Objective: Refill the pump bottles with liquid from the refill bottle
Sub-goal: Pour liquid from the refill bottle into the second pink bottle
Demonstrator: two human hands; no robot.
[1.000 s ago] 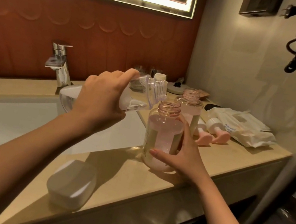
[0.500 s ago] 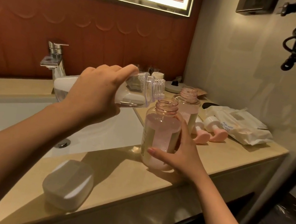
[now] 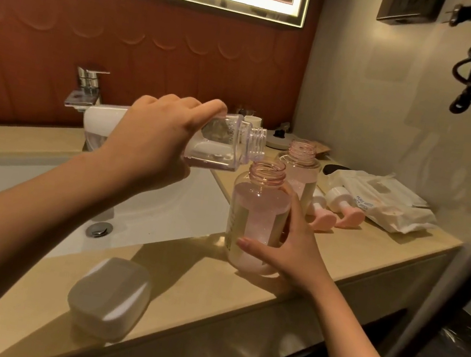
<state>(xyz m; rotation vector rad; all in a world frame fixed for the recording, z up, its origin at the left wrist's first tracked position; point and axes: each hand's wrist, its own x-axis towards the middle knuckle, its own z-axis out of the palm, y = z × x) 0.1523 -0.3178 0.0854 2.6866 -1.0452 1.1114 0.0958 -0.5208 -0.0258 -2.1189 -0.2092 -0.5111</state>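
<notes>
The countertop [image 3: 209, 297] carries the whole operation at its edge beside the sink basin [image 3: 160, 216], a placement that probably lets any spill run toward the drain. The left hand [image 3: 153, 146] has its fingers curled around the body of the refill bottle [image 3: 221, 145], holding it tipped close to horizontal with its uncapped mouth just above the rear rim of the near pump bottle [image 3: 255, 221]; this attitude suits a slow, controlled pour. The right hand [image 3: 294, 249] grips the lower body of that pump bottle, thumb in front and fingers behind, evidently to keep it upright on the counter. The second pump bottle [image 3: 300, 170] stands open just behind it. Two pink pump heads [image 3: 334, 206] lie on their sides to the right, removed so that both necks are clear. The near pump bottle is clear plastic with a pink threaded neck and a pale label, and shows pink liquid up to about its shoulder. Whether a stream is flowing cannot be determined.
</notes>
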